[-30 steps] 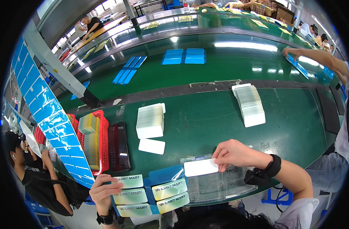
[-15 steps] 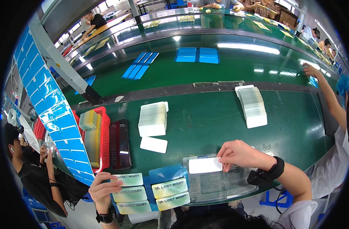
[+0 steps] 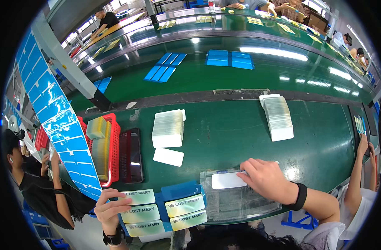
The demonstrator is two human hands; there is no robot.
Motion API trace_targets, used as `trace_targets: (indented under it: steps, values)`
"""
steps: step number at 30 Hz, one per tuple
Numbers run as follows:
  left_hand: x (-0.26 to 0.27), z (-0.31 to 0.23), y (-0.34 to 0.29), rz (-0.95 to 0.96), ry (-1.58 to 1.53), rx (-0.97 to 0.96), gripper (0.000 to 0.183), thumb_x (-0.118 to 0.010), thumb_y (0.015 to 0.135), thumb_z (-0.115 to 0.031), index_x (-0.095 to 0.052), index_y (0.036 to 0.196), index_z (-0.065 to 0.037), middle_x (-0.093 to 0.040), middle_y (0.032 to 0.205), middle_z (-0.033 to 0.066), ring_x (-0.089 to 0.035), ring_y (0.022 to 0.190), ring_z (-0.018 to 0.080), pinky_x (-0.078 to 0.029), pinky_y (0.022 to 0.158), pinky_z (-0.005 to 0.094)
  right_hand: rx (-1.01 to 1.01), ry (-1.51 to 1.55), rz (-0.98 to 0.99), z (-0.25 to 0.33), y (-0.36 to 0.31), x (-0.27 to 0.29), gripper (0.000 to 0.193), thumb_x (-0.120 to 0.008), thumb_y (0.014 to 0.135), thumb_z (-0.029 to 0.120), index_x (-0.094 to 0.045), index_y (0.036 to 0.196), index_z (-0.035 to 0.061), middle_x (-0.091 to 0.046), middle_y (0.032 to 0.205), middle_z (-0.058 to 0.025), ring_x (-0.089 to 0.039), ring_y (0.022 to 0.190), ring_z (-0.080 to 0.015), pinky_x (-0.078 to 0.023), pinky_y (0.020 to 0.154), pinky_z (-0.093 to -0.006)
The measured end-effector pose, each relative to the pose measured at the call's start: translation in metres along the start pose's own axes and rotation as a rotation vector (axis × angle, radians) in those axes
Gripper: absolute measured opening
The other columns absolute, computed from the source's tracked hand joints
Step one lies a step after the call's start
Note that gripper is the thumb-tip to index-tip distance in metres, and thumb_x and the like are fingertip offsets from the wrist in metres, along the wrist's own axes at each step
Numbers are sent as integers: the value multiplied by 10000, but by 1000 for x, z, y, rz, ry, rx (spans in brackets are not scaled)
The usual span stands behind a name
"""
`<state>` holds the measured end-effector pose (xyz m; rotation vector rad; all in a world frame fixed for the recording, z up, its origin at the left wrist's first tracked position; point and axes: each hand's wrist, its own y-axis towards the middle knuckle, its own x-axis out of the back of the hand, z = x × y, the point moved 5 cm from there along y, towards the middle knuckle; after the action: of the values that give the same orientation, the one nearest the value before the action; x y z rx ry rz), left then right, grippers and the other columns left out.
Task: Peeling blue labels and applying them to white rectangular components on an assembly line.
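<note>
My left hand (image 3: 109,210) grips the left edge of a blue backing sheet (image 3: 180,191) at the near edge of the table. Several pale green-yellow printed cards (image 3: 142,213) sit on the sheet in two columns; its upper right place shows bare blue. Just right of it lies a clear plastic tray (image 3: 223,208) with shallow recesses. In its upper left part is a blank white card (image 3: 228,181), lying flat. My right hand (image 3: 265,179) has its thumb and fingers closed on that card's right end. The fingertips' underside is hidden.
Two fanned stacks of white cards, a left stack (image 3: 168,129) and a right stack (image 3: 277,118), stand beyond a loose card (image 3: 168,157). At left are a red basket (image 3: 113,152), a dark phone (image 3: 131,156) and a hanging blue strip (image 3: 59,114). Blue sheets (image 3: 230,59) lie on the belt. Co-workers sit around.
My right hand has turned over the white card, which has shifted slightly right in the tray. The belt's blue sheets have moved right. The right-hand co-worker now holds a card sheet in both hands.
</note>
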<state>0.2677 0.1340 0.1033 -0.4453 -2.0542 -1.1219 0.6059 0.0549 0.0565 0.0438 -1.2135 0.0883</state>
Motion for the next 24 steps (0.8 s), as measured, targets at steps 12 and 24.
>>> trace_targets:
  steps: [12,24]
  values:
    - [4,-7,3,30,0,-8,108,-599,669,-164,-676,690,-91,-690,784,1,-619,780,217,-478,690,367,557,-278,47,42,-22,-16,557,-516,869,437,-558,1142,-46,-499,1255,-173,-448,1187,-282,-371,990,-428]
    - [18,-25,0,40,52,-101,115,-602,679,-201,-688,706,-129,-692,816,-25,-605,806,189,-479,698,359,197,578,66,49,35,-9,262,-528,845,120,-497,1059,-28,-519,1013,-167,-513,996,-305,-456,827,-376]
